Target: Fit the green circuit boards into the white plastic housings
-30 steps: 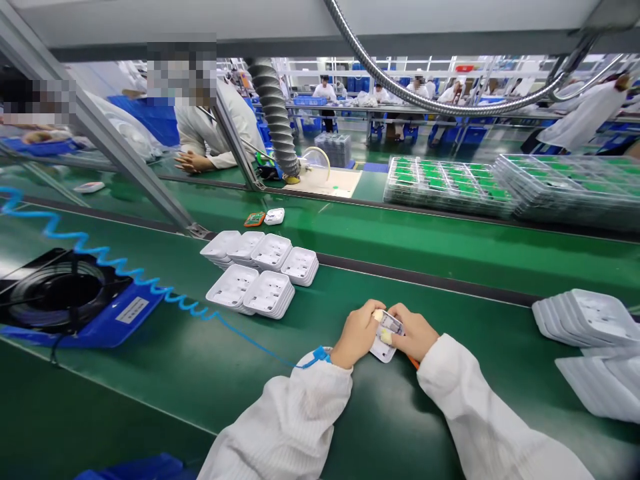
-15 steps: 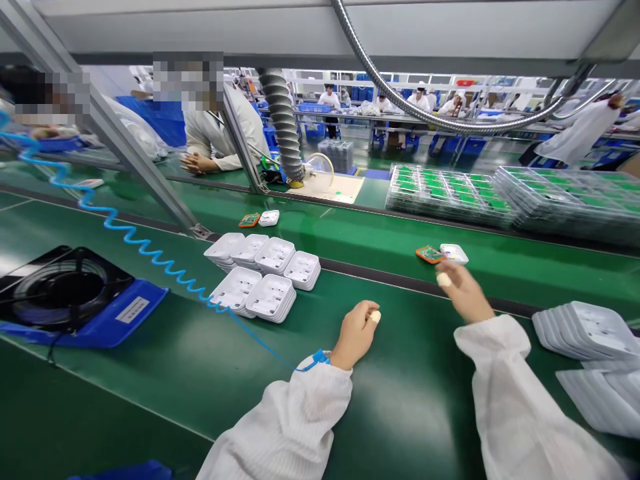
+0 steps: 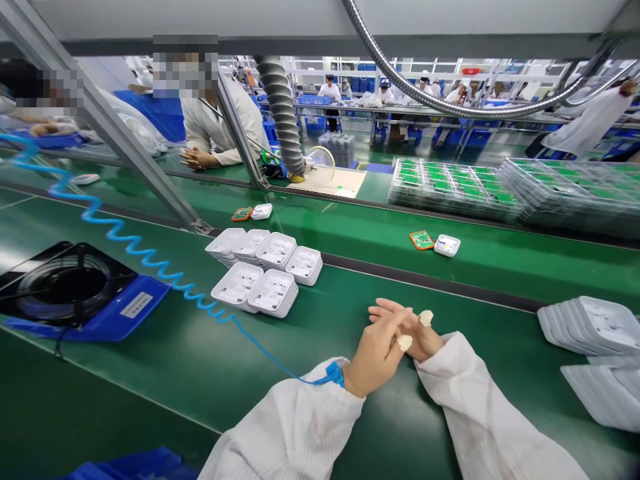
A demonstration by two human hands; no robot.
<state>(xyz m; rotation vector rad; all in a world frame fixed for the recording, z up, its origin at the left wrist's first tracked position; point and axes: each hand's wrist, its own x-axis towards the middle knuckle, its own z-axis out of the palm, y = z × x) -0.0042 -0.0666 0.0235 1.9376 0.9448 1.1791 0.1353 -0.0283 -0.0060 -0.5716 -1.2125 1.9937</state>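
My left hand (image 3: 375, 357) lies across my right hand (image 3: 424, 337) above the green bench, fingers stretched out and nothing in them. A blue strap with a coiled cord circles the left wrist. My right hand is partly hidden behind the left; its visible fingers are extended and it holds nothing I can see. Cream finger cots cover a digit on each hand. Beyond them on the green belt, an orange-edged circuit board (image 3: 421, 240) lies beside a small white plastic case (image 3: 447, 245), apart from both hands.
Stacks of white plastic shells (image 3: 273, 291) stand to the left, more stacked shells (image 3: 603, 325) to the right. A black fan (image 3: 75, 287) sits on a blue base at far left. Trays of green boards (image 3: 453, 187) lie behind the belt. A co-worker (image 3: 225, 120) sits opposite.
My right hand has drawn back from the white case and come against my left hand, which shifted slightly right. The board and case now lie a little farther left, with the board turned.
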